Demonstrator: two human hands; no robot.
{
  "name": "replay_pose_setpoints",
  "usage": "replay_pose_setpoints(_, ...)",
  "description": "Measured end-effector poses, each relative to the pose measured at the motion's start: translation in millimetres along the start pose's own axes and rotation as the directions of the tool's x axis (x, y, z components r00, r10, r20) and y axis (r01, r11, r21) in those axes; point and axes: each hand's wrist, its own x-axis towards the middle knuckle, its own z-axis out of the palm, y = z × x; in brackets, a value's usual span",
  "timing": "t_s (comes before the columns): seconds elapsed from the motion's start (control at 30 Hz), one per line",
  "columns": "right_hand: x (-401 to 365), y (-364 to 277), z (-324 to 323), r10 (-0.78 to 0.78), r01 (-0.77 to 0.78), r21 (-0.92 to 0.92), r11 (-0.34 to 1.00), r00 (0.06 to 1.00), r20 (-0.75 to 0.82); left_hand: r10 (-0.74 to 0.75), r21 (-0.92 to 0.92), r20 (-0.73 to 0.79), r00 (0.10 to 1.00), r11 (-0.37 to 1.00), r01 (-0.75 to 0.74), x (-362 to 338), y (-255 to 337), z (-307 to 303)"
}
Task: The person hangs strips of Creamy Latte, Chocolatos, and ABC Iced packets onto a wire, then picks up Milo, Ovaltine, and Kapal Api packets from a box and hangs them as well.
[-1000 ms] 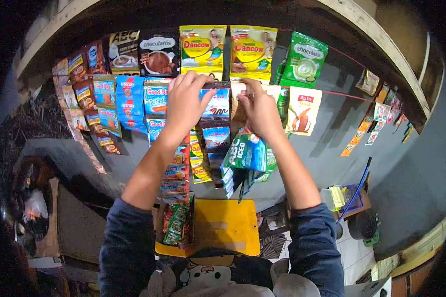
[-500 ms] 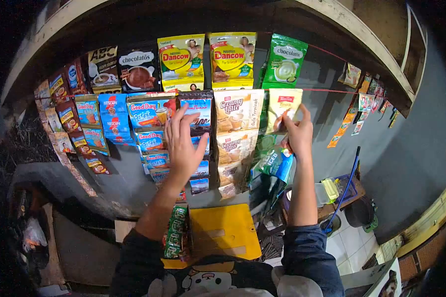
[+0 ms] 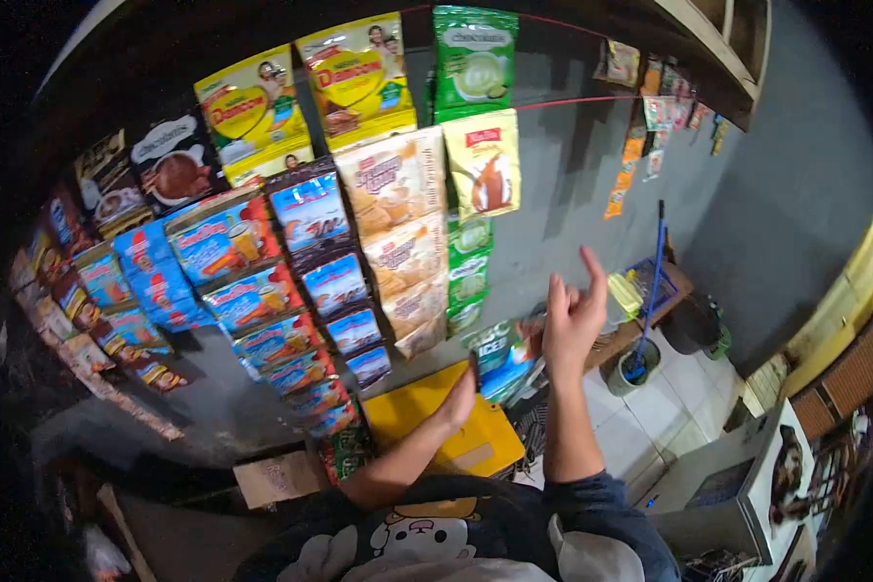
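Hovering by the ABC iced sachet strip (image 3: 502,357), right hand (image 3: 570,320) fingers splayed wide; left hand (image 3: 459,400) lower, over yellow box (image 3: 407,412), grip unreadable.

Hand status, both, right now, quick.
Left hand: at the lower end of the ABC Iced sachet strip; grip cannot be told.
Right hand: raised, fingers partly spread, beside the strip's top; hold cannot be told.

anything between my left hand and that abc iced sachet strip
Nothing visible. The left hand reaches up over the yellow board with its fingertips right at the lower edge of the ABC Iced sachet strip. The right hand is beside the strip's top, not between them.
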Motion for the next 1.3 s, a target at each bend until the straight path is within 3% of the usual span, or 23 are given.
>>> replay_pose_setpoints(0.07, -20.9, 14.2, -15.6, 0.044, -0.045, -0.025, 0.999, 0.998, -0.046, 0.059, -0.566, 0.006, 0.998, 0.823, -0.045, -3.6, 18.4, 6.9)
replay_pose_setpoints(0.1, -31.5, 20.8, -22.5, 0.040, -0.042, -0.037, 0.998, 0.997, -0.066, 0.046, -0.809, 0.262, 0.964, 0.555, 0.194, -1.2, 23.3, -1.0)
replay_pose_setpoints(0.13, -41.9, 27.0, -29.6, 0.110, -0.110, -0.010, 0.994, 0.993, -0.045, -0.026, -0.840, 0.259, 0.965, 0.487, 0.239, 1.5, 23.6, -6.2)
replay_pose_setpoints(0.2, -64.1, 32.9, -42.7, 0.175, -0.175, 0.015, 0.985, 0.984, -0.040, -0.120, -0.800, 0.249, 0.961, 0.534, 0.274, 8.1, 16.2, -18.5)
replay_pose_setpoints(0.3, -98.1, 44.7, -54.4, 0.307, -0.308, -0.014, 0.951, 0.942, 0.137, -0.166, -0.742, 0.235, 0.958, 0.605, 0.287, 4.5, 19.4, -19.9)
replay_pose_setpoints(0.33, -110.2, 51.8, -56.0, 0.362, -0.371, 0.037, 0.928, 0.921, 0.148, -0.157, -0.759, 0.322, 0.934, 0.547, 0.354, 0.1, 23.9, -22.3)
replay_pose_setpoints(0.4, -119.8, 49.4, -63.6, 0.442, -0.467, 0.121, 0.876, 0.877, 0.186, -0.120, -0.603, 0.266, 0.956, 0.754, 0.262, 8.7, -7.4, -29.5)
replay_pose_setpoints(0.47, -119.7, 61.5, -70.2, 0.472, -0.480, 0.098, 0.872, 0.876, 0.100, -0.070, -0.554, 0.310, 0.948, 0.797, 0.241, -9.4, 16.2, -19.6)
replay_pose_setpoints(0.53, -111.3, 47.9, -75.8, 0.517, -0.550, 0.209, 0.808, 0.833, 0.196, 0.102, -0.346, 0.318, 0.943, 0.938, 0.015, -21.9, 21.9, -7.6)
replay_pose_setpoints(0.6, -103.7, 35.9, -73.2, 0.223, -0.240, 0.036, 0.970, 0.941, 0.255, 0.113, -0.323, 0.331, 0.937, 0.946, 0.000, -18.5, 12.2, -2.9)
replay_pose_setpoints(0.63, -101.3, 36.6, -81.1, 0.187, -0.134, -0.180, 0.974, 0.929, 0.319, 0.102, -0.229, 0.393, 0.914, 0.973, -0.010, -17.0, 12.2, -3.0)
replay_pose_setpoints(0.67, -104.7, 54.3, -88.9, 0.146, -0.059, -0.240, 0.969, 0.921, 0.361, 0.085, -0.133, 0.454, 0.887, 0.991, -0.027, -15.1, 10.6, -1.8)
replay_pose_setpoints(0.73, -102.7, 61.0, -93.2, 0.282, -0.292, -0.023, 0.956, 0.898, 0.338, -0.004, -0.076, 0.482, 0.876, 0.996, 0.047, -11.2, 4.5, 7.3)
replay_pose_setpoints(0.83, -88.7, 91.1, -100.1, 0.437, -0.480, 0.049, 0.876, 0.833, 0.340, 0.130, 0.240, 0.514, 0.848, 0.927, -0.288, -2.5, -3.2, 26.9)
replay_pose_setpoints(0.93, -77.3, 141.9, -98.8, 0.494, -0.597, 0.203, 0.776, 0.776, 0.391, 0.126, 0.313, 0.425, 0.896, 0.909, -0.276, 11.9, -6.2, 39.7)
replay_pose_setpoints(1.0, -77.0, 195.4, -104.1, 0.428, -0.551, 0.133, 0.824, 0.759, 0.491, 0.151, 0.348, 0.377, 0.914, 0.891, -0.291, 24.0, -7.1, 47.8)
replay_pose_setpoints(1.07, -63.8, 194.3, -109.1, 0.467, -0.791, 0.303, 0.531, 0.572, 0.674, 0.153, 0.328, 0.365, 0.918, 0.902, -0.281, 35.6, -1.1, 59.8)
replay_pose_setpoints(1.1, -54.4, 197.1, -110.8, 0.397, -0.768, 0.373, 0.521, 0.605, 0.691, 0.177, 0.342, 0.358, 0.917, 0.889, -0.305, 41.3, 0.3, 67.8)
replay_pose_setpoints(1.13, -44.0, 193.4, -112.4, 0.288, -0.538, 0.270, 0.799, 0.736, 0.613, 0.220, 0.280, 0.391, 0.893, 0.896, -0.344, 46.7, 8.0, 79.7)
replay_pose_setpoints(1.2, -22.3, 212.1, -124.9, 0.347, -0.720, 0.511, 0.470, 0.683, 0.643, 0.192, 0.344, 0.438, 0.878, 0.867, -0.361, 58.6, 2.4, 91.9)
replay_pose_setpoints(1.23, -4.1, 206.2, -130.4, 0.328, -0.574, 0.470, 0.670, 0.797, 0.507, 0.144, 0.313, 0.438, 0.887, 0.901, -0.300, 60.1, 10.5, 104.1)
replay_pose_setpoints(1.27, 18.9, 199.4, -134.1, 0.335, -0.579, 0.536, 0.614, 0.807, 0.487, 0.147, 0.312, 0.421, 0.895, 0.903, -0.295, 62.1, 16.5, 113.4)
replay_pose_setpoints(1.3, 41.3, 209.4, -137.7, 0.362, -0.494, 0.362, 0.791, 0.854, 0.374, 0.179, 0.277, 0.416, 0.892, 0.909, -0.312, 65.2, 22.4, 122.3)
